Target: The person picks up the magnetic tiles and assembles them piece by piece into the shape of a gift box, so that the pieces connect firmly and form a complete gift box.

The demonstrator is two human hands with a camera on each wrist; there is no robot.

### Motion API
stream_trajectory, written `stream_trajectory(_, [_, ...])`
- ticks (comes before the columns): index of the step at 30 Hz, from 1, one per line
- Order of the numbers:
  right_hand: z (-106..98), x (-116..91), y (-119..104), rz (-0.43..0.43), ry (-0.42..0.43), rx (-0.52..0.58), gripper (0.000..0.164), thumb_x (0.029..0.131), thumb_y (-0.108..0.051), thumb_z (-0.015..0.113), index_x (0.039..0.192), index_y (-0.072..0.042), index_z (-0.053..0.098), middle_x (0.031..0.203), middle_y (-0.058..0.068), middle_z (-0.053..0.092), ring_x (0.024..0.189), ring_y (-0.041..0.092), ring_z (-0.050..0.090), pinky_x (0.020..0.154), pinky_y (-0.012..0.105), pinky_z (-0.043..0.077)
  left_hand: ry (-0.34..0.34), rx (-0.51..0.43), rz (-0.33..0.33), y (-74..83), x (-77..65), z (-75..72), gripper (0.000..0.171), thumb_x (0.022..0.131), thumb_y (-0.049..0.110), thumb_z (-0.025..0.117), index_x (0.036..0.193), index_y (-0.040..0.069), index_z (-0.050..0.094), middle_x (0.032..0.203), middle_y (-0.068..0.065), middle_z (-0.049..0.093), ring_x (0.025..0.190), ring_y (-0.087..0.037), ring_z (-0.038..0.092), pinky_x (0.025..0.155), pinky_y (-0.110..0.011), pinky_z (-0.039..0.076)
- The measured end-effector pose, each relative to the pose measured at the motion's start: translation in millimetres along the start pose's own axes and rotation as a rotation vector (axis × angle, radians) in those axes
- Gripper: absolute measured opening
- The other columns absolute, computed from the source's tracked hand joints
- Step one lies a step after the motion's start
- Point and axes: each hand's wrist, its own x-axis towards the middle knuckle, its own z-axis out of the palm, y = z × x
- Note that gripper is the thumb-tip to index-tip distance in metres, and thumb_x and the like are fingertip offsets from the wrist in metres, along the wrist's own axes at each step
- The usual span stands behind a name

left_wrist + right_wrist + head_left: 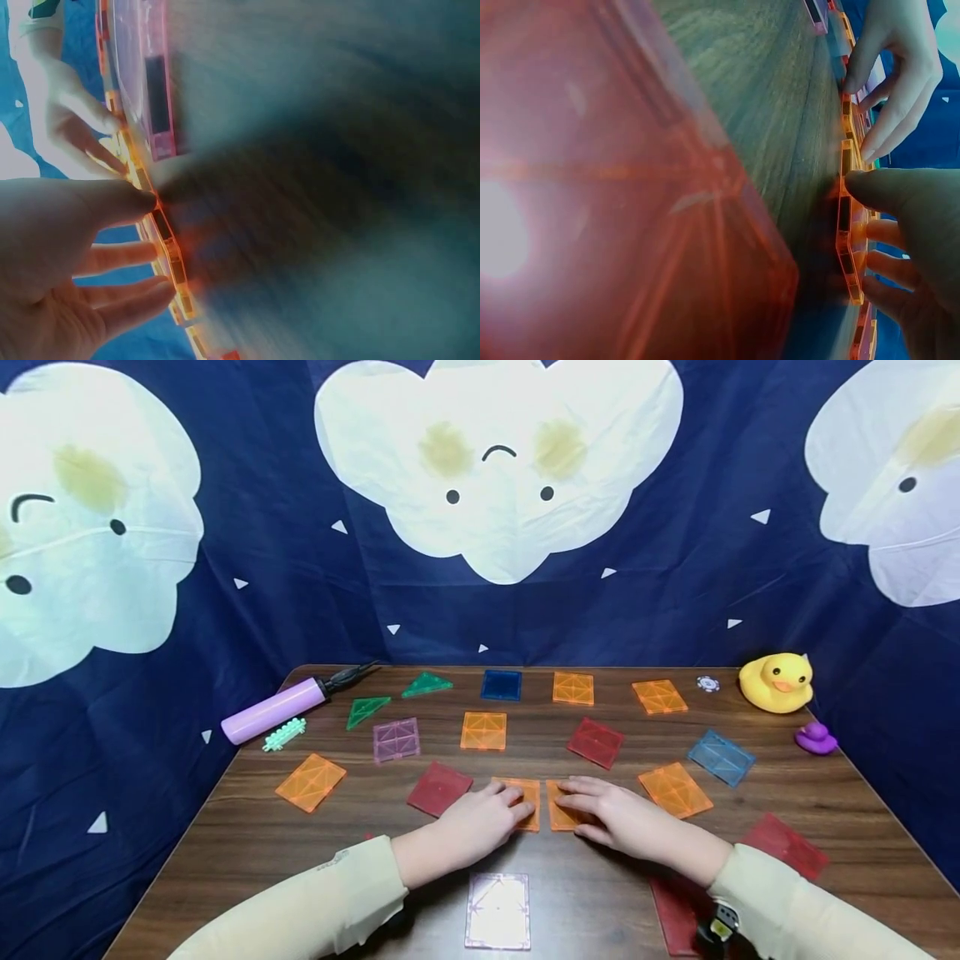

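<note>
In the head view my left hand lies over an orange translucent square tile, its fingertips touching it. My right hand reaches over a second orange square tile beside it, with a narrow gap between the two. Both tiles are flat on the table. The left wrist view shows the left thumb at the near edge and the other fingers spread along the tile. Likewise, the right thumb touches the near edge of its tile in the right wrist view. The palms cover parts of both tiles.
A clear purple-edged tile lies in front. A red tile is left of the hands; another red tile lies under the right forearm. Several coloured tiles spread behind. A purple pump and yellow duck stand at the sides.
</note>
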Motion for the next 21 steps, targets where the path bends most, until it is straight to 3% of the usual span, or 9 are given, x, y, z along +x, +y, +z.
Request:
stream_trajectory(11, [2.1,8.3,-2.2,-0.017,0.017,-0.002,0.042,0.094,-0.014,0.075,0.133,-0.002,0.067,0.140,0.018,0.059,0.131,0.035,0.054,0.102,0.050,0.048,0.032,-0.004,-0.013,0.7,4.7,3.0,0.033,0.099,0.026,0.067,0.131,0.020,0.069,0.124,-0.004,0.067,0.109,-0.025,0.063,0.074,-0.034,0.059])
stream_trajectory(21, [3.0,9.6,-3.0,0.007,0.014,0.003,0.042,0.095,-0.016,0.073,0.134,-0.003,0.066,0.142,0.017,0.058,0.132,0.035,0.053,0.103,0.051,0.047,0.033,-0.064,0.060,0.1,2.9,5.0,0.040,0.099,0.021,0.064,0.140,0.019,0.064,0.136,-0.007,0.061,0.123,-0.028,0.056,0.093,-0.038,0.054])
